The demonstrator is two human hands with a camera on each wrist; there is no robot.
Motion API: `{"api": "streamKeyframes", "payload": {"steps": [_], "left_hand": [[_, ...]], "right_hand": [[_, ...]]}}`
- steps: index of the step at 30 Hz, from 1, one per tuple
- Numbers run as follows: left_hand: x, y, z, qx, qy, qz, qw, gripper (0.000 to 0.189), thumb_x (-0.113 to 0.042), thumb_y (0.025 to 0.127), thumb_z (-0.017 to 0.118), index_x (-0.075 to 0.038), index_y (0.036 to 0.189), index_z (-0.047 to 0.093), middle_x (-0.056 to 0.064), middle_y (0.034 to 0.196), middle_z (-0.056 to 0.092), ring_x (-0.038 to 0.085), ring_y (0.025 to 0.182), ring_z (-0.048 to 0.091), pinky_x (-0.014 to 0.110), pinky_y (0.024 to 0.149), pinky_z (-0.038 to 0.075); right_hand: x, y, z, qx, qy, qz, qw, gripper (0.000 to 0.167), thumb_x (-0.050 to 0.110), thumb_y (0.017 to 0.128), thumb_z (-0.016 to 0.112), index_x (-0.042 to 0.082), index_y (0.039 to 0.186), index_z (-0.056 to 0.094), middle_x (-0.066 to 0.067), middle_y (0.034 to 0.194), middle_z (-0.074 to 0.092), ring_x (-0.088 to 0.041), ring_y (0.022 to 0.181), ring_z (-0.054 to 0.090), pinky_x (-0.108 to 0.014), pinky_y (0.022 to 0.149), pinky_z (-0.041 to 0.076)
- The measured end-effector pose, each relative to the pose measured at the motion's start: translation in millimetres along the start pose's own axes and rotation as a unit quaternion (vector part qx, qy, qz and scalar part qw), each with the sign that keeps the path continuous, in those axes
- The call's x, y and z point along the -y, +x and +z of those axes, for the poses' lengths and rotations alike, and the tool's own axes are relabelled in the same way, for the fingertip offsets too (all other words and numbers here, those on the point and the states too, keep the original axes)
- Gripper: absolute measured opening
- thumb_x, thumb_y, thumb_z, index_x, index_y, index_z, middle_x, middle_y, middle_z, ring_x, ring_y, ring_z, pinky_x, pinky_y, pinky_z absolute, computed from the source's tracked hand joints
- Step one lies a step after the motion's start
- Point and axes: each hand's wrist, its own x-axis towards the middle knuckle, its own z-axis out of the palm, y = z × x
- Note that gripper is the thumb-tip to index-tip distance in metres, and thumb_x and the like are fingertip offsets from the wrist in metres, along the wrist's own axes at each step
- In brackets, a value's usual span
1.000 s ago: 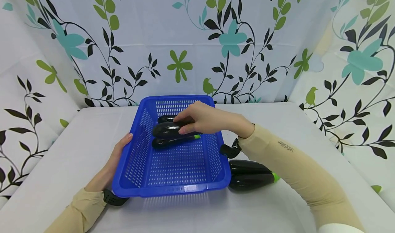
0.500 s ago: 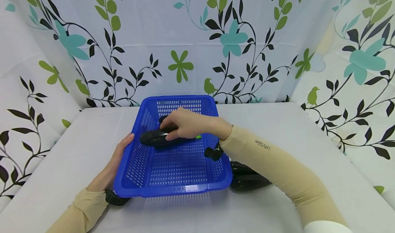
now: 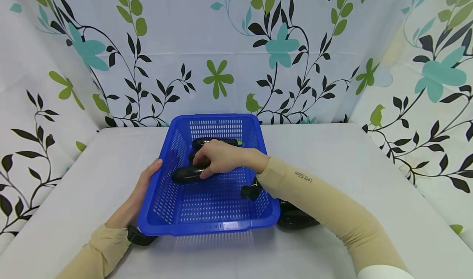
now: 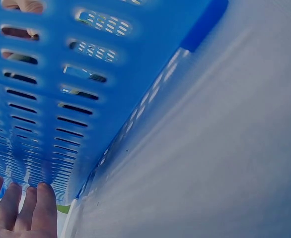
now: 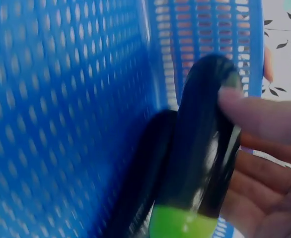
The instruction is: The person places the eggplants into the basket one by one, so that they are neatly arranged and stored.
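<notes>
My right hand [image 3: 220,155] pinches a dark, glossy eggplant [image 3: 186,175] inside the blue plastic basket [image 3: 208,229]. In the right wrist view the thumb lies along the side of this eggplant [image 5: 200,144], its bright green stem end toward the camera. A slimmer eggplant [image 5: 145,168] lies close beside it. In the head view one more eggplant [image 3: 225,141] with a green tip lies by the basket's far wall, and the middle one is mostly behind my hand. My left hand [image 3: 136,190] touches the basket's left outer wall, its fingers [image 4: 43,208] straight against the slotted side.
Outside the basket, eggplants [image 3: 295,219] lie against its right side on the white table [image 3: 318,155], partly hidden by my right sleeve [image 3: 329,203]. A patterned curtain [image 3: 166,44] stands behind the table and along both sides.
My right hand has carried the eggplant left, then toward the near side of the basket, lower inside it. The far eggplant now shows more fully. The left hand stays at the basket wall.
</notes>
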Motion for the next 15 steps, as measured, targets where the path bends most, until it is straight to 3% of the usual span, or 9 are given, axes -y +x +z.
{"api": "streamKeyframes", "payload": {"steps": [7,15], "left_hand": [[0.9,3.6,-1.6,0.001,0.007,0.015,0.9999,0.075,-0.065,0.098,0.022,-0.034,0.160,-0.007,0.018,0.164,0.009,0.047,0.141,0.026,0.055,0.100,0.042],[0.8,3.8,-3.5,0.011,0.000,0.013,0.9999,0.075,-0.065,0.098,0.022,-0.033,0.160,-0.005,0.020,0.163,0.013,0.040,0.137,0.037,0.054,0.098,0.045]], "right_hand": [[-6,2.5,9,0.012,0.008,0.017,0.9997,0.035,0.020,0.089,0.078,0.008,0.121,0.071,-0.003,0.105,0.075,-0.009,0.087,0.065,-0.021,0.083,0.050],[-12,5.2,16,0.012,-0.003,0.033,0.9994,0.034,0.018,0.086,0.080,0.008,0.118,0.072,-0.004,0.106,0.075,-0.008,0.089,0.066,-0.022,0.083,0.051]]}}
